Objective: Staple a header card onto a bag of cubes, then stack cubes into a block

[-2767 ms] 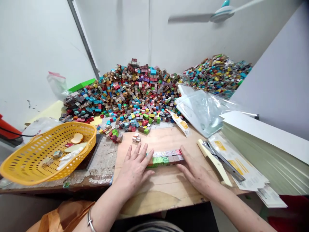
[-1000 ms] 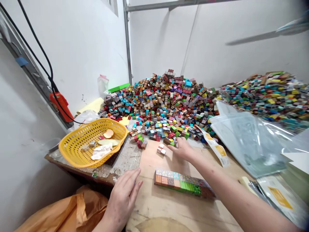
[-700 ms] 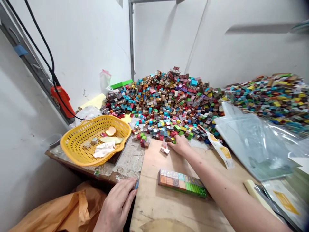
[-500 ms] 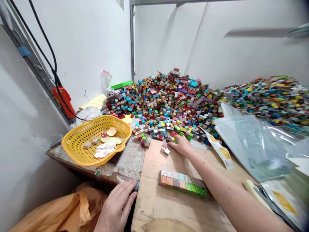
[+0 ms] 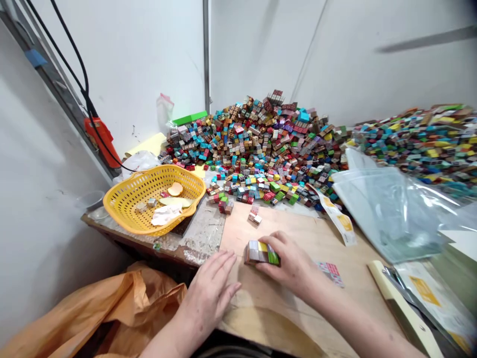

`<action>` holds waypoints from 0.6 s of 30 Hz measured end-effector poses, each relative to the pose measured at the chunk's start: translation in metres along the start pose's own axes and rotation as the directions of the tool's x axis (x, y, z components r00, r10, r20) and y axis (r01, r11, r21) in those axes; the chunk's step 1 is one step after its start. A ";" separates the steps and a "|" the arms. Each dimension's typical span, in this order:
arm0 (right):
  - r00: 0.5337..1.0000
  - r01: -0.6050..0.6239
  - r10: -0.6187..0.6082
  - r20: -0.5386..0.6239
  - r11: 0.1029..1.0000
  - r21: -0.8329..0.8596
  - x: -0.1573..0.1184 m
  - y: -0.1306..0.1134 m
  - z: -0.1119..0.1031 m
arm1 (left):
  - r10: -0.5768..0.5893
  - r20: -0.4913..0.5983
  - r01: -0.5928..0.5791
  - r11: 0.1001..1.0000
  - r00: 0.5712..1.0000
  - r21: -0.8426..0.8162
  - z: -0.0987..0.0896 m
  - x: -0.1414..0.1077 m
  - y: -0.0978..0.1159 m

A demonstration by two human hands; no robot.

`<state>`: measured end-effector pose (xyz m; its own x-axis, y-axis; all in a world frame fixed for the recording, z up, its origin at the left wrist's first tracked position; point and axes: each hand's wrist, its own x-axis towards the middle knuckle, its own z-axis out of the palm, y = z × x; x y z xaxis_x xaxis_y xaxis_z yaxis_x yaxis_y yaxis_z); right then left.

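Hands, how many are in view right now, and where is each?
2. The left hand is over the left edge of the wooden board; the right hand is wrapped around a block row on that board. No others show.

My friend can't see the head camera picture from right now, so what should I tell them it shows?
A person's right hand grips colourful cubes on a wooden board, with the left hand open nearby. Behind sits a big heap of little blocks; a yellow basket is on the left.
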<state>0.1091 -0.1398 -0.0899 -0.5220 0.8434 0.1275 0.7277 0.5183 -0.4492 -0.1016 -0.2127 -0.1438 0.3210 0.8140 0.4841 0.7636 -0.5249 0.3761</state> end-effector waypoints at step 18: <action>0.984 -0.174 0.171 -0.040 0.909 -0.379 0.132 0.086 -0.004 | 0.092 -0.245 -0.046 0.981 0.965 0.187 -0.005 -0.034 -0.035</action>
<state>0.1046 0.0164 -0.1082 -0.3712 0.9247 0.0841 0.9208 0.3783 -0.0951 -0.1416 -0.2234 -0.1696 0.2433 0.6763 0.6953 0.8391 -0.5063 0.1988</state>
